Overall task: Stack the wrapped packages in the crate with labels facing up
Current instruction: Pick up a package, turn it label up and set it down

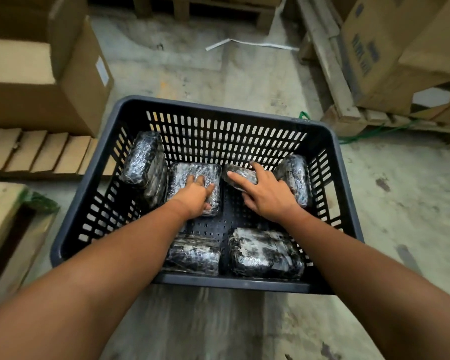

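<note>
A dark slotted plastic crate (218, 107) stands on the floor with several black packages wrapped in clear film inside. My left hand (195, 194) lies on a flat package (190, 175) at the crate's back middle, fingers curled over it. My right hand (265, 193) grips a tilted package (238, 174) just right of that one. Another package (143, 162) leans against the left wall and one (294, 175) leans against the right wall. Two lie flat at the near side, one on the left (192, 254) and one on the right (266, 253).
Cardboard boxes (50, 81) stand at the left, with flat cardboard pieces (37, 149) below them. More boxes (400, 48) sit on a wooden pallet (343, 110) at the right. A white strip (244, 43) and a green cord (374, 131) lie on the concrete floor.
</note>
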Motion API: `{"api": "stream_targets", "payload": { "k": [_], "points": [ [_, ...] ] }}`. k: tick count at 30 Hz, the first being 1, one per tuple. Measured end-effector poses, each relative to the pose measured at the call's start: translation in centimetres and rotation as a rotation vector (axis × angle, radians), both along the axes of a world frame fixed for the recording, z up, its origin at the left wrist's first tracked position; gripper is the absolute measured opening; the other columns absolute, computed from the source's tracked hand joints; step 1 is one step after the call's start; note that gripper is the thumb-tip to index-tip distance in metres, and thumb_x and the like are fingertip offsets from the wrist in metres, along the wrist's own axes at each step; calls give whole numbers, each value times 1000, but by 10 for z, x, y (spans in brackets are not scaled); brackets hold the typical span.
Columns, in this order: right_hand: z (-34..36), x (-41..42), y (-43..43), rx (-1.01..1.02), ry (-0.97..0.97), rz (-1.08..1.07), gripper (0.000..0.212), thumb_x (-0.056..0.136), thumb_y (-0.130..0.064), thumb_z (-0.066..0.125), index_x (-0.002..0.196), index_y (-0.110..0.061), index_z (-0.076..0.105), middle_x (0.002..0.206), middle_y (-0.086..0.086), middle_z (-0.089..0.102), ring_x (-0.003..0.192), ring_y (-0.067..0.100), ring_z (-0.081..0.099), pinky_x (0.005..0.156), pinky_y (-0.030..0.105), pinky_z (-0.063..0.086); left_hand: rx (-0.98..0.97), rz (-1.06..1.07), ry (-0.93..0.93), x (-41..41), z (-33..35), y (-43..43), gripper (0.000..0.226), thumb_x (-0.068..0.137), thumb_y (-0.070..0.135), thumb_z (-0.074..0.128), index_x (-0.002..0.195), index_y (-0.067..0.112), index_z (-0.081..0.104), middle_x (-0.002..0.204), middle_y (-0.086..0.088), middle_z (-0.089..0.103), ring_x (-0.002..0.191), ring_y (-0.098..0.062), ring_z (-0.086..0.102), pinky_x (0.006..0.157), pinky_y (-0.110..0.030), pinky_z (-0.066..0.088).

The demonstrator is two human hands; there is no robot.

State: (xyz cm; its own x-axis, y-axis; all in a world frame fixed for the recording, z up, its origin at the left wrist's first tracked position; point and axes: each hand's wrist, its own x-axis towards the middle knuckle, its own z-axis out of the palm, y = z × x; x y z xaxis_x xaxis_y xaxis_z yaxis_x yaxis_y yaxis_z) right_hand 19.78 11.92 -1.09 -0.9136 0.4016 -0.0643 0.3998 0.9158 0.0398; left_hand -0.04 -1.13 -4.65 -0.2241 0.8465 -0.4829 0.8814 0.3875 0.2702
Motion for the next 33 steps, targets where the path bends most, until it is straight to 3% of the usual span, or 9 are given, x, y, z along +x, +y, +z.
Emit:
{"api": "stream_targets", "payload": {
  "k": [6,8,11,12,15,17,24,30,33],
  "points": [
    [10,-4,12,-87,52,-40,102,93,-26,75,159,-52,3,126,13,52,98,27,62,65,34,53,-2,34,-59,-1,11,8,65,91,20,70,150,23,43,166,-14,12,152,-41,-2,120,-55,6],
    [19,-4,13,-199,154,-154,100,91,-30,76,160,-45,6,132,9,59,105,27,64,78,37,55,5,51,-92,0,15,10,61,90,23,72,146,21,49,158,-17,34,144,-37,35,119,-50,28],
    [37,0,15,-459,310,-302,98,80,-31,86,154,-42,22,132,4,66,108,23,68,93,39,55,103,38,-116,-3,25,9,57,92,32,71,144,24,51,122,-4,67,92,-13,69,81,-28,55],
    [46,2,17,-533,372,-331,97,76,-31,89,153,-41,30,130,3,68,107,22,68,96,41,56,161,52,-147,-5,31,9,57,92,33,71,144,24,51,116,1,69,86,-10,70,75,-24,54],
    [76,6,27,-641,494,-401,99,67,-34,96,152,-38,45,136,-1,65,116,18,65,104,39,52,403,175,-375,-6,50,11,64,88,34,76,144,17,52,134,9,63,112,-5,64,100,-32,49],
    [97,10,32,-744,580,-447,97,64,-27,99,149,-34,52,136,1,66,117,18,67,102,39,55,545,243,-542,-5,64,13,62,86,32,79,142,19,55,126,22,63,104,12,60,106,-37,47],
    [177,20,32,-1156,579,-491,73,66,-4,95,129,-17,60,107,14,80,92,30,78,80,44,65,819,195,-714,-5,135,20,108,64,64,84,154,50,25,152,9,46,137,-10,46,109,-37,43],
    [217,15,20,-1107,583,-410,59,70,-3,93,123,-13,68,104,13,80,90,29,78,75,37,65,870,-81,-680,7,180,12,89,87,44,72,149,64,11,141,40,42,127,14,47,98,-9,41],
    [221,13,16,-983,752,-385,56,72,-15,94,123,-20,71,115,4,78,99,20,77,76,30,64,931,-24,-753,13,175,8,78,92,34,67,148,63,22,138,30,48,123,7,53,95,-15,47]
  ]
}}
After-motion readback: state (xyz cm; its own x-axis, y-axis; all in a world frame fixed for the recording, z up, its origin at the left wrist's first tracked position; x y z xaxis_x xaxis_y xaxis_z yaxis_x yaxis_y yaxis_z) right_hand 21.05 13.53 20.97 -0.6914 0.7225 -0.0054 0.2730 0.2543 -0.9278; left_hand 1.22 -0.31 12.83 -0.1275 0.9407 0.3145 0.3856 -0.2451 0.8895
